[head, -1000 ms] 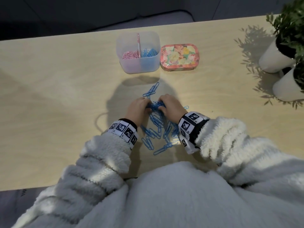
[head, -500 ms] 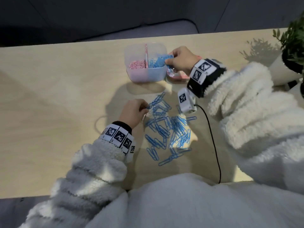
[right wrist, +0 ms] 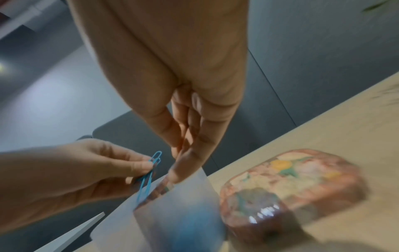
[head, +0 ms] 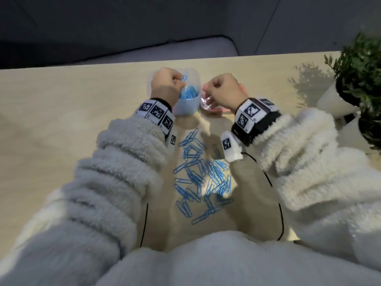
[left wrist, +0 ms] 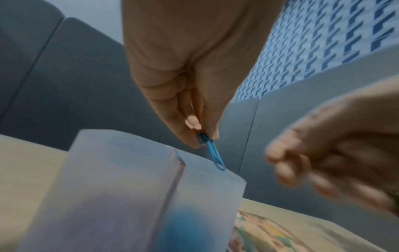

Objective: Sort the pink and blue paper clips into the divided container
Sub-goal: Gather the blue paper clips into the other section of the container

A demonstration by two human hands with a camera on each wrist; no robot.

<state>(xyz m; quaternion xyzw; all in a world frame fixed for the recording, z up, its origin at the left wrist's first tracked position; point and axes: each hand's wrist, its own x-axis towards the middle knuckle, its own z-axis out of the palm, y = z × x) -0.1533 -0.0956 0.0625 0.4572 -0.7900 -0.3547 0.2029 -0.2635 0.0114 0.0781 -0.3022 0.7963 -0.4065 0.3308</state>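
Blue paper clips [head: 203, 178] mostly lie heaped on the near desk [head: 61, 141]; some fill the right compartment of the far divided container [head: 186, 109]. Left hand [head: 165, 85] fingers pinch a held clip [left wrist: 212, 153] over it; right hand [head: 223, 89] fingers hang loosely curled, empty. Many remain.

Loads of bright blue wire paper clips [head: 202, 176] all over my pale beige wood-grain surface [head: 61, 120]. The pinched blue clips [left wrist: 212, 153] in my left hand [head: 165, 85], same blue. Frosted milky plastic container [head: 185, 109], blue glowing through one side, a faint pinkish-mauve through the other. Glossy pink tin [right wrist: 298, 184], yellow and green floral print. Black-and-white square-code wristbands [head: 155, 112], cream fleece sleeves [head: 123, 162], black cable [head: 282, 217], green plant [head: 362, 65], white pots [head: 334, 102].
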